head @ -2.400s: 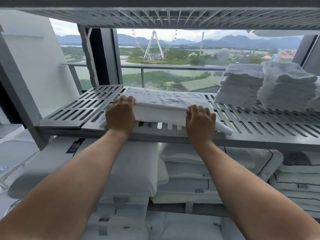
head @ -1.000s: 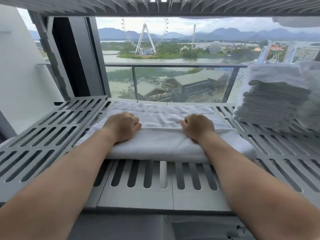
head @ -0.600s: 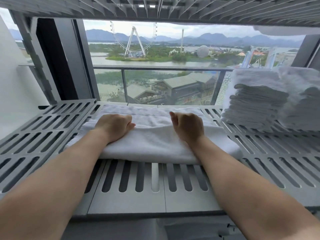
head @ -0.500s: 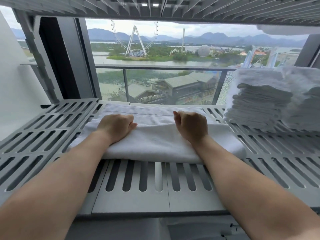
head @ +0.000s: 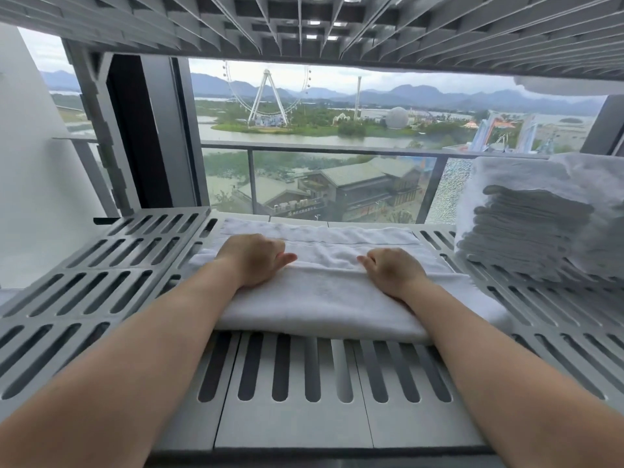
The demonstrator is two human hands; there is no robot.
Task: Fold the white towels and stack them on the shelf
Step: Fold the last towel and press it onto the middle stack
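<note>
A folded white towel (head: 320, 300) lies flat in the middle of the grey slatted shelf (head: 297, 403), a little back from the front edge. My left hand (head: 253, 260) rests on its left part and my right hand (head: 393, 273) on its right part. Both have their fingers curled down into the cloth along a crease and their thumbs pointing inward. The fingertips are hidden behind the knuckles. My forearms reach in over the shelf's front edge.
A tall stack of folded white towels (head: 520, 231) stands at the right of the shelf, with a second stack (head: 604, 211) beside it. The underside of the upper shelf (head: 304, 25) hangs close overhead. Behind the shelf is a window with a glass railing (head: 337, 153).
The towel was at the shelf's front edge; it now lies further back. My hands went from gripping its front to resting curled on top, thumbs now spread inward.
</note>
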